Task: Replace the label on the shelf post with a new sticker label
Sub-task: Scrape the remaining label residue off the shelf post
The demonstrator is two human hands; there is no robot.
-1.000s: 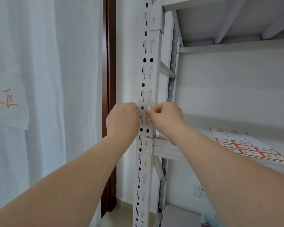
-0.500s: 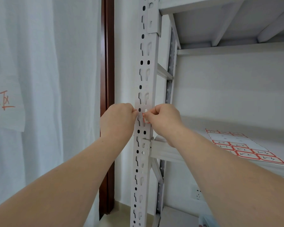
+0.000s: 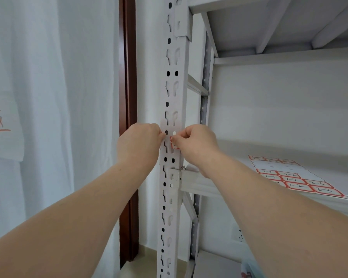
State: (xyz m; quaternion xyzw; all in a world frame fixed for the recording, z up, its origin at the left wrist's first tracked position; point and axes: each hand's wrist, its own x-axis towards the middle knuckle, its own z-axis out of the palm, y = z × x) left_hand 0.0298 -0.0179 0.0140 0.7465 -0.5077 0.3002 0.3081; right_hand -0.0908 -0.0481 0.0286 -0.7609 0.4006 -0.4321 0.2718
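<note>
Curtain point(image 3: 48, 97) w/ red writing hangs far left, then dark door frame point(image 3: 129, 77), then the shelf post point(image 3: 174, 93). Left hand point(image 3: 138, 144) is curled at post's left edge, fingertips pinched on a scrap of red-edged sticker; can't tell if that's one label w/ the other side or a separate bit. Right hand point(image 3: 197, 145) is curled too, thumb & forefinger nipping the red-bordered label point(image 3: 173, 143) against post front, just below a pair of holes. Sticker sheet point(image 3: 295, 177) lies on shelf point(image 3: 249, 189) to the right, well apart.

Step, prob.: either peeling old label or pressing new one on; can't say which. Next move needs steady pinch, square alignment, smoothing flat.

Vs 1.0 s ago: hands on same spot, grips unchanged; view shifted slightly, more of post top visible.
</note>
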